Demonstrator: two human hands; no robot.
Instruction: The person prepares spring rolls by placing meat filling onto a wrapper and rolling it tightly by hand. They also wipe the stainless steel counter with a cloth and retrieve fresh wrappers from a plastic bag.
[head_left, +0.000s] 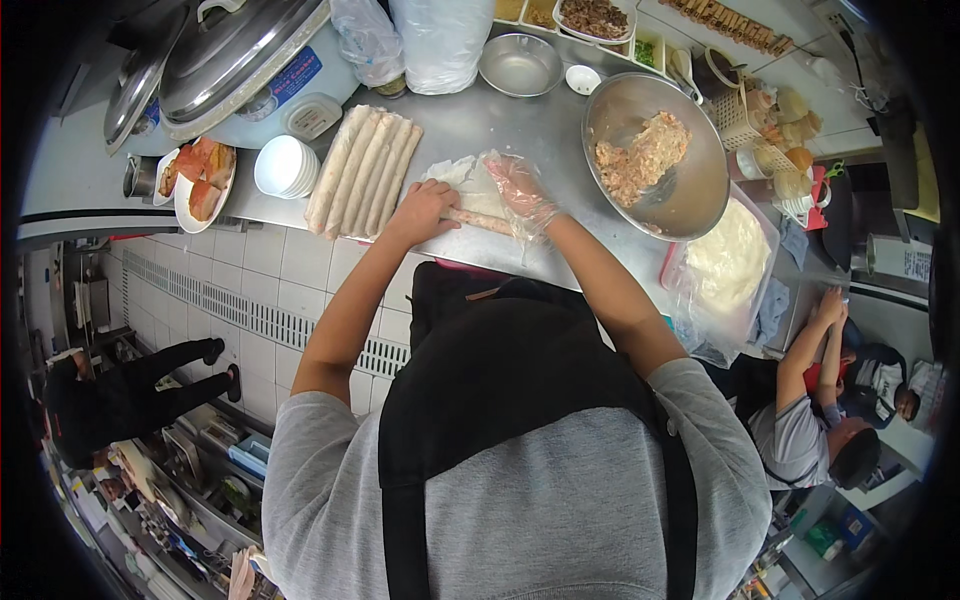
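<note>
On the steel worktop lies a thin white wrapper sheet (469, 184) with a strip of minced filling (487, 222) along its near edge. My bare left hand (426, 213) rests at the left end of the strip, fingertips on the wrapper; whether it grips anything is not clear. My right hand (521, 191), in a clear plastic glove, is spread over the wrapper's right side, fingers pointing away from me. Left of my left hand, long filled rolls (364, 172) lie stacked side by side. A large steel bowl (697, 180) at the right holds a mound of minced filling (645, 157).
White bowls (285, 166) are stacked left of the rolls, near a plate of meat pieces (204, 196). A shallow steel bowl (520, 65) and a small white dish (583, 79) stand behind. Pale dough-like sheets (727, 259) lie in plastic at right. Co-workers (806, 442) stand farther off.
</note>
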